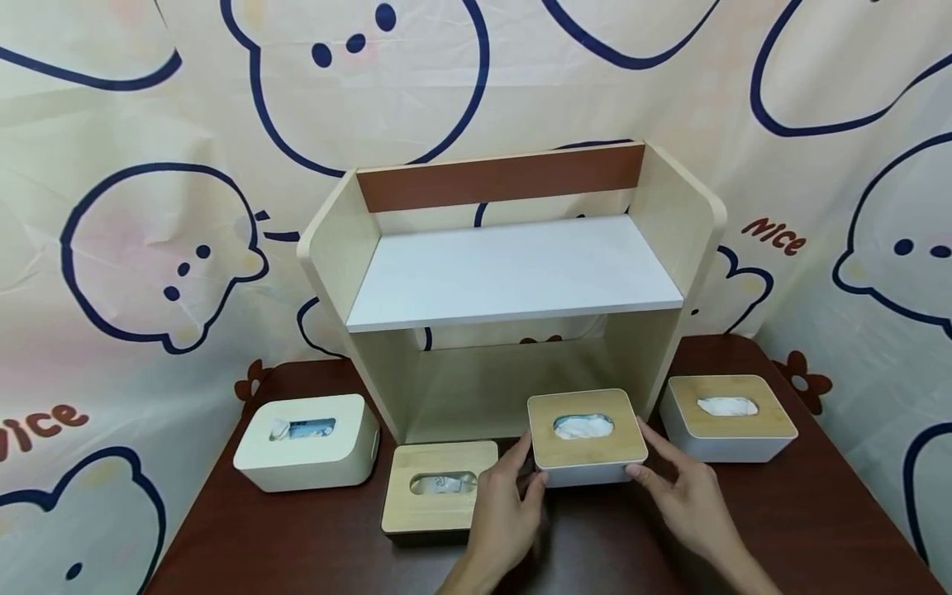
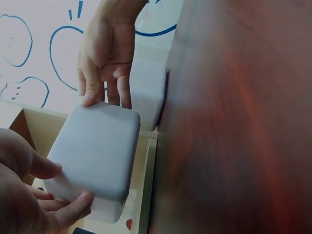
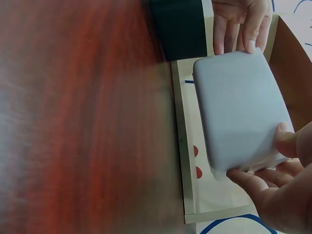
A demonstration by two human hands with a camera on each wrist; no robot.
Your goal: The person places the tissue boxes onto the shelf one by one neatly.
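A tissue box (image 1: pixel 587 446) with a wooden lid and a pale grey body is held between both hands, in front of the shelf's lower opening. My left hand (image 1: pixel 504 514) grips its left end, and my right hand (image 1: pixel 687 500) grips the right end, thumbs toward the front. In both wrist views the smooth grey side of the tissue box (image 2: pixel 97 146) faces the camera, with fingers and thumbs at its two ends. Tissue shows in the oval slot of its lid. Left of my left hand sits a dark tissue box (image 1: pixel 435 496) with a wooden lid, partly covered by that hand.
A two-tier shelf (image 1: pixel 513 273) with a white upper board stands at the back of the brown table (image 1: pixel 595 545). An all-white tissue box (image 1: pixel 308 446) lies at the left, and another wooden-lidded tissue box (image 1: pixel 732 417) at the right. A patterned cloth (image 1: pixel 149 124) hangs behind.
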